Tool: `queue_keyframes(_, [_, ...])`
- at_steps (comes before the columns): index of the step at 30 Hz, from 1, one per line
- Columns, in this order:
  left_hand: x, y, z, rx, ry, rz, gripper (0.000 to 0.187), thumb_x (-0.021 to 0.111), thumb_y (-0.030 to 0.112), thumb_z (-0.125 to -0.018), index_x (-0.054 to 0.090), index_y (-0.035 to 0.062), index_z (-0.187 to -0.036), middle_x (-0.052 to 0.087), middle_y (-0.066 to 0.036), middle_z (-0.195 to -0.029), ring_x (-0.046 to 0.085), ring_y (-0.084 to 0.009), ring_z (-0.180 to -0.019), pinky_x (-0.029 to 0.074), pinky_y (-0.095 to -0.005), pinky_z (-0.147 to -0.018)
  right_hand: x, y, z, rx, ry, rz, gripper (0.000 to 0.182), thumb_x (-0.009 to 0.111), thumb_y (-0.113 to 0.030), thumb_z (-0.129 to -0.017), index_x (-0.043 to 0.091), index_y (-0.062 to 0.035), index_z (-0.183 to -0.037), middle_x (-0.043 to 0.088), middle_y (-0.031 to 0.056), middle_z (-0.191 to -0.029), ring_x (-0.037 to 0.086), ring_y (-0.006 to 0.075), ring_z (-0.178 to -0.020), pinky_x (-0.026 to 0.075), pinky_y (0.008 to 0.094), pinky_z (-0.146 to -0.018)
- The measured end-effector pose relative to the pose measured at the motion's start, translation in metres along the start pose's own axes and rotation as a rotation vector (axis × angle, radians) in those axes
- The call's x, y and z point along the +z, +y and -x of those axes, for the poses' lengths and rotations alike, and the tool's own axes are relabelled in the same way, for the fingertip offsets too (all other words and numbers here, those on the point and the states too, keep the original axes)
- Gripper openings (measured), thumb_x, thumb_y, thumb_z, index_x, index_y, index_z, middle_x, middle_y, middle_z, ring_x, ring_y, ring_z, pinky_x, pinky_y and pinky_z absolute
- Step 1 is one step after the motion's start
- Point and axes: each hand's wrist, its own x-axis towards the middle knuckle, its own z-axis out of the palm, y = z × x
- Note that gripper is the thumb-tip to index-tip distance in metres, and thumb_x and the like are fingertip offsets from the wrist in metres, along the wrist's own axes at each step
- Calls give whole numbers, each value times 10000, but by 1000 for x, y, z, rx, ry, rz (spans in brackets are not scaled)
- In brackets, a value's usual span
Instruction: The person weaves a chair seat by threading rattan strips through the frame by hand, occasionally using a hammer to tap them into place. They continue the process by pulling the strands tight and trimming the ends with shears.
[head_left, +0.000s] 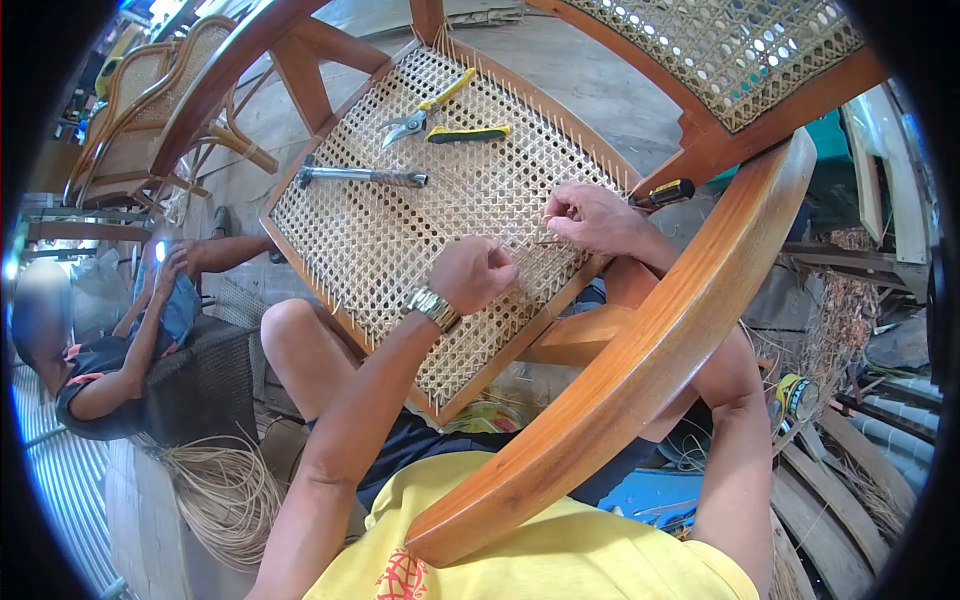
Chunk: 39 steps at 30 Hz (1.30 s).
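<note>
a curved wooden armrest [640, 370] of the chair crosses the near view, with the person's right forearm passing under it. the woven cane seat panel [400, 230], set in a wooden frame, lies tilted across the person's knees. the left hand [472, 274] is clenched into a fist on the weave, pinching a thin cane strand [522, 243] that runs to the right hand [592, 217]. the right hand is closed on the same strand at the panel's edge, with one black-and-yellow handled tool [664, 193] showing just behind it; whether the hand holds that tool cannot be told. one wristwatch [432, 306] sits on the left wrist. farther up the panel rest two tools, well apart from the hands: one grey metal tool [362, 177] and one pair of yellow-handled cutters [440, 118]. a loose bundle of cane [225, 490] lies on the floor at left. another person [120, 340] sits nearby on the left. more cane-backed chairs [140, 90] stand beyond on the concrete floor.
</note>
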Motion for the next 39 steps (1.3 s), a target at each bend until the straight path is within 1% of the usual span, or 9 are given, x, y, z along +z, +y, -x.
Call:
queue_keyframes(3, [-1,-2,10,-33,-26,53,228,729,257,-904,743,35,-850,713,-31,-685,634,-73,-604,496,-248,-565,-9,-12,1,-9,-50,-104,228,688,-227,-855,672,-7,-916,667,133,-828,656,274,-768,523,400,-736])
queue_keyframes(5, [-3,0,14,-131,-150,257,233,700,249,-929,742,35,-846,706,-14,-681,609,-60,-577,461,-235,-525,-11,-13,0,51,-191,-185,175,709,-172,-906,636,-13,-901,632,38,-834,587,120,-709,485,285,-655])
queue_keyframes(11, [-7,-1,9,-434,-341,907,279,674,280,-924,739,29,-821,711,14,-681,541,-83,-533,428,-305,-495,-1,-3,-5,278,-262,-756,147,690,-102,-943,577,-35,-1010,612,13,-840,538,43,-667,434,192,-573])
queue_keyframes(16, [10,-5,0,-179,-146,490,246,685,263,-905,737,45,-803,722,-42,-678,634,-113,-581,499,-316,-541,-8,-13,-5,354,-254,-899,173,702,-105,-936,579,-29,-1030,531,-39,-758,476,28,-627,380,199,-526])
queue_keyframes(21, [5,10,-21,-69,23,103,324,745,372,-811,720,58,-736,704,-129,-674,692,-280,-637,558,-392,-645,-24,-11,2,273,-203,-278,189,730,-178,-905,632,-22,-948,560,-27,-707,474,37,-629,386,241,-544])
queue_keyframes(27, [1,16,-18,60,263,-59,260,803,304,-821,730,59,-867,724,-90,-746,693,-185,-663,545,-324,-622,-15,12,13,205,-3,118,235,713,-242,-891,650,-16,-871,644,121,-763,638,200,-743,498,368,-675])
queue_keyframes(30, [1,22,-24,75,214,-64,279,814,303,-817,746,59,-933,727,-85,-754,686,-178,-657,544,-324,-621,-17,15,5,277,236,-134,176,682,-216,-940,642,-49,-904,656,73,-797,627,169,-739,497,335,-667])
queue_keyframes(32, [4,21,-30,61,164,-42,345,846,318,-786,742,54,-982,729,-75,-766,679,-159,-657,541,-310,-619,-36,-5,4,302,169,-1017,80,623,-155,-992,635,-92,-945,663,17,-858,614,138,-753,493,298,-668])
queue_keyframes(39, [10,28,-25,40,81,222,473,911,262,-726,694,41,-1084,649,15,-732,617,-88,-670,534,-275,-627,-31,-22,9,-153,-116,-1118,153,703,-136,-947,671,-39,-1060,669,90,-1116,640,123,-928,518,266,-858])
